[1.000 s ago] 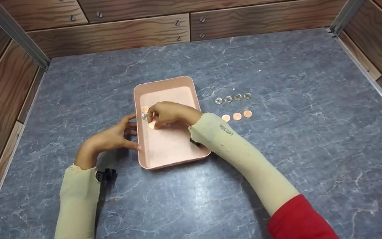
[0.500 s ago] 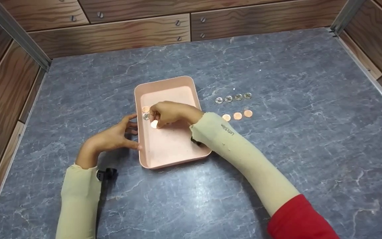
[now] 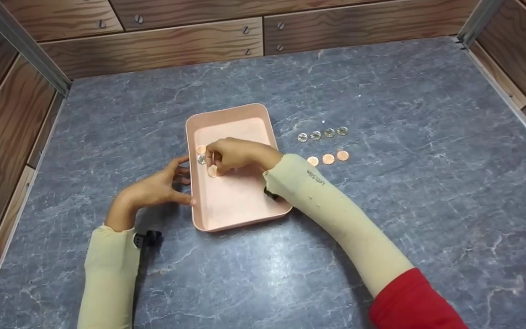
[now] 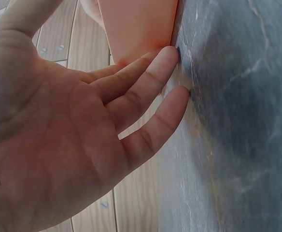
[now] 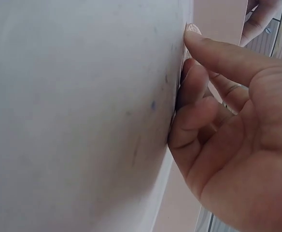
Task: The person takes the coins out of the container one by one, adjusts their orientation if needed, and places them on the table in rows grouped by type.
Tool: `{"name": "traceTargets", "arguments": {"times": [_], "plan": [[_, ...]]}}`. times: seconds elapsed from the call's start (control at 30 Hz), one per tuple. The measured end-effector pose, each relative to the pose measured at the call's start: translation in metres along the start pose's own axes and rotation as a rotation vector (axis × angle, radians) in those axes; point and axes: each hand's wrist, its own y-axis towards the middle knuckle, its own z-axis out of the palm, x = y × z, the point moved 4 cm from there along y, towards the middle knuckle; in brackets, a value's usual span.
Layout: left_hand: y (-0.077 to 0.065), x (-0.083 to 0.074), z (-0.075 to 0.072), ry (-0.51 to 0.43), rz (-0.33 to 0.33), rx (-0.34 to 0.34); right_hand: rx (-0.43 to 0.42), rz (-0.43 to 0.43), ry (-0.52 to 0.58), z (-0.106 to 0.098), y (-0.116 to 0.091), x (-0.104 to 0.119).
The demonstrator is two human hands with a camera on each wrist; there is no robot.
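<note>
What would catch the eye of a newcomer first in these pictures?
Probably the pink tray near the middle of the grey marbled table, where the right hand reaches in and touches a copper-coloured disc. The left hand is at the tray's left side. Next come two rows to the tray's right: four silvery discs farther away and three visible copper-coloured discs nearer.

The left hand is held with fingers parted; the right hand is turned leftward, its fingers curled.

Copper coin — shifted slightly rightward, right hand along with it, the coin's white glare dimmed
</note>
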Motion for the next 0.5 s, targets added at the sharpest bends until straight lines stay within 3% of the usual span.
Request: {"name": "traceTargets", "arguments": {"times": [0.33,0.5], "plan": [[0.0004,0.0011,0.0000,-0.017,-0.005,0.000,0.030,-0.027,-0.033,0.0019,-0.0008,0.0023],[0.0006,0.0011,0.0001,-0.011,0.001,0.003,0.065,-0.008,0.001,0.0040,-0.0010,0.0029]]}}
